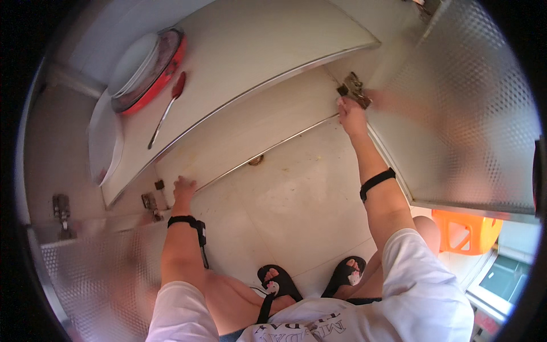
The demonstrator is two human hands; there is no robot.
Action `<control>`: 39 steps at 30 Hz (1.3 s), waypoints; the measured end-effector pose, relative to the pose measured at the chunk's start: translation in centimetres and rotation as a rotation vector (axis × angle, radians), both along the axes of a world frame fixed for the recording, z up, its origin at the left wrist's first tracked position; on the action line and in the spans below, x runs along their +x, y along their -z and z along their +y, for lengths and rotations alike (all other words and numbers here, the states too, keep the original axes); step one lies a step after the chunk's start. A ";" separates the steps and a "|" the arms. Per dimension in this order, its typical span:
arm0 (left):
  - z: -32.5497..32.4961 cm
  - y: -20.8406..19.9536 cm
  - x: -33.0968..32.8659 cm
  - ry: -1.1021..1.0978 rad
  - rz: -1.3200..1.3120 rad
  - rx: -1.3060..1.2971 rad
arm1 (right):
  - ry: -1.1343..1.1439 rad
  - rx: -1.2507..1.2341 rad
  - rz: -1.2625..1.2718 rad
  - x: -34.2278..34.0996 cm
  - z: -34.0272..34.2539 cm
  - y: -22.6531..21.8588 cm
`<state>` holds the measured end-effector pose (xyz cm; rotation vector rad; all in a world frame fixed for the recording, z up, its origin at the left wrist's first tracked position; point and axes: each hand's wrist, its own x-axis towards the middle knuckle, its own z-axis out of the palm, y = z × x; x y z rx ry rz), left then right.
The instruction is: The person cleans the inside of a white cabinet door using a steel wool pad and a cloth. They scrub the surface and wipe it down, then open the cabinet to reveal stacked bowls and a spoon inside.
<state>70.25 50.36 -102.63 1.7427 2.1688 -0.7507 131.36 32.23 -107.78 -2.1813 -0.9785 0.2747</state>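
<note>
In front of me is an open cabinet with a pale lower shelf board that has a thin metal front edge. My left hand is at the left end of that edge, its fingers bent over the board. At the right end my right hand is closed on the edge, just below a metal hinge; its fingertips are partly hidden. Above lies a wider upper shelf. It carries a white bowl, a red-rimmed dish and a red-ended spoon-like utensil.
Textured translucent doors stand open on the left and right. Metal hinges jut out at the left. A white curved container stands at the upper shelf's left end. An orange plastic stool is behind the right door.
</note>
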 end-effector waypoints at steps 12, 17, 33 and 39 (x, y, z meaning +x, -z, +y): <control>-0.7 -3.8 -9.9 0.247 -0.140 -0.102 | -0.266 -0.157 -0.409 -27.1 12.2 -1.2; 0.0 -3.5 -17.4 0.102 -0.229 0.007 | -1.367 0.396 0.400 -50.5 9.9 -6.1; -9.2 -11.7 -31.9 0.067 -0.482 0.187 | -0.301 0.105 -0.524 -46.9 17.6 1.8; -11.7 -9.7 -32.7 -0.008 -0.610 0.352 | -1.400 0.428 0.288 -73.0 18.9 -4.5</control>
